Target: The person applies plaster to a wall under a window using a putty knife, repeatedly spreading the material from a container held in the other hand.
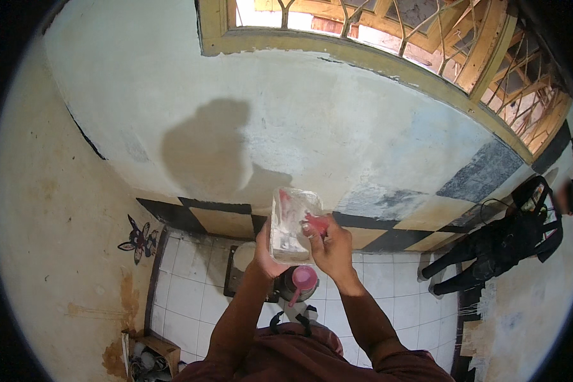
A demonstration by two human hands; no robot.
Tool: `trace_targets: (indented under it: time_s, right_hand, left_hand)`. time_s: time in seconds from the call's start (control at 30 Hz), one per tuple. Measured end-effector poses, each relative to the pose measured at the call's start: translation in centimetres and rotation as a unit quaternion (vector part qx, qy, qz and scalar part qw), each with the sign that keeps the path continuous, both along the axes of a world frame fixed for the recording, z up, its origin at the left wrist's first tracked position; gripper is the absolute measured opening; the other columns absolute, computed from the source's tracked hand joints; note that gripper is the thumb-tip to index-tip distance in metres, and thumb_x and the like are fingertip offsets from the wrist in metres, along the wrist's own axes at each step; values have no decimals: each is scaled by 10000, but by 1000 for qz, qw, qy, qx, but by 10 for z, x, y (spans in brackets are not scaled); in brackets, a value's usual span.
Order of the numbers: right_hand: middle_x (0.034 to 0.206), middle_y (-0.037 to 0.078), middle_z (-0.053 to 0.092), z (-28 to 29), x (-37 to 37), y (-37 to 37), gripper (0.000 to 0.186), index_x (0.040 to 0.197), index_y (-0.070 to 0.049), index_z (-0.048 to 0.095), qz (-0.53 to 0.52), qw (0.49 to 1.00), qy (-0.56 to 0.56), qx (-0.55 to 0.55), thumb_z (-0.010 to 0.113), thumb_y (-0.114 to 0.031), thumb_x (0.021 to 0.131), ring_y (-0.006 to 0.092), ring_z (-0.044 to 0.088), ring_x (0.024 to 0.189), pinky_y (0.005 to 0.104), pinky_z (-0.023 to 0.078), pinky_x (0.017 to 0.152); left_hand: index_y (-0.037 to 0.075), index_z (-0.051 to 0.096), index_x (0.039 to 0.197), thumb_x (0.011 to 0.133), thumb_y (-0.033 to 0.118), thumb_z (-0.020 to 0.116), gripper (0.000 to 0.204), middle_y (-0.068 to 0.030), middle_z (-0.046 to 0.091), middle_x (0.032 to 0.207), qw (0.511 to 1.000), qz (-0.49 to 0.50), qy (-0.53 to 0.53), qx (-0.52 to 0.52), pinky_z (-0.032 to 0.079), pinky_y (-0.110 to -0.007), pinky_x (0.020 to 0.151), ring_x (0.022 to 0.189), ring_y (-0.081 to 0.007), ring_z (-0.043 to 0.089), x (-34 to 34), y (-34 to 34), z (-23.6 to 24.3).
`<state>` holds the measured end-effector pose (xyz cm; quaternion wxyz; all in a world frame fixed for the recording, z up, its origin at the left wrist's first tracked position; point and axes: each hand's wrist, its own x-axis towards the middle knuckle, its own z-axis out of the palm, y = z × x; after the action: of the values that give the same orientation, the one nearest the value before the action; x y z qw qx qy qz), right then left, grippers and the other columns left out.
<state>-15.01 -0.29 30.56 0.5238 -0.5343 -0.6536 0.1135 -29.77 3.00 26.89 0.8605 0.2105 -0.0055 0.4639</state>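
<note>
Left hand (265,253) clasps tray (288,239) by its edge; right hand (334,248) pinches red thing (319,223) over it.
Pink dipper (304,277) lower down; white tiled floor (379,280) stretches right.

Barred window (375,55) and tiled floor (379,280) suggest a home.

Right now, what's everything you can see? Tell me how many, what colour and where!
Tray: 1, whitish, middle
Red thing: 1, red, over the tray; kind unclear
Scoop: 1, pink, below the tray in the picture
Box: 1, brown, lower left
Drawing: 1, mostly black, on the left wall
Front wall: 1, pale with dark patches, ahead
Shadow: 1, grey, on the front wall
Window frame: 1, yellow, top right
Two-legged object: 1, black, right; kind unclear
Floor tiles: many, white, below
Shirt: 1, maroon, bottom
Hands: 2, bare, middle; left holding the tray, right the red thing
</note>
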Motion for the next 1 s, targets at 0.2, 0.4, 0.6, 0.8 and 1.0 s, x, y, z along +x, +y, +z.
trace_targets:
  time_s: [0.2, 0.4, 0.6, 0.8, 1.0]
  right_hand:
    - [803, 132, 671, 1, 1, -6, 167, 992, -23, 631, 13, 998, 36, -59, 629, -86, 837, 214, 653, 680, 312, 501, 638]
    - [777, 75, 649, 7, 20, 3, 148, 942, 19, 620, -14, 960, 202, -195, 602, -93, 848, 120, 598, 735, 306, 491, 660]
    - [788, -6, 615, -13, 23, 8, 125, 950, 20, 637, 78, 925, 276, -248, 630, -88, 889, 56, 494, 649, 240, 409, 557]
    - [895, 22, 646, -17, 12, 8, 166, 1028, 33, 638, 106, 905, 321, -259, 609, -59, 892, 73, 544, 761, 252, 450, 667]
    - [987, 53, 664, -9, 5, 14, 214, 1092, 34, 627, 156, 892, 341, -252, 585, -21, 889, 92, 588, 858, 268, 484, 771]
  left_hand:
    - [96, 450, 1380, 1006, 427, 344, 510, -92, 538, 1339, 996, 52, 72, 3, 421, -439, 1024, 1214, -260, 530, -3, 5, -6]
    - [89, 445, 1381, 1020, 418, 317, 505, -101, 542, 1334, 994, 3, 13, -104, 422, -438, 1035, 1209, -262, 538, -3, 10, -1]
    - [85, 456, 1370, 1022, 451, 311, 525, -107, 562, 1308, 988, -6, 83, -129, 444, -427, 1024, 1184, -261, 558, -4, 15, 0]
    - [93, 466, 1361, 1010, 474, 344, 533, -110, 569, 1288, 980, -1, 148, -136, 458, -432, 1000, 1155, -254, 573, -5, 17, -2]
    - [92, 486, 1343, 995, 493, 382, 541, -96, 602, 1243, 978, -26, 161, -129, 471, -421, 983, 1119, -255, 595, -3, 17, -32]
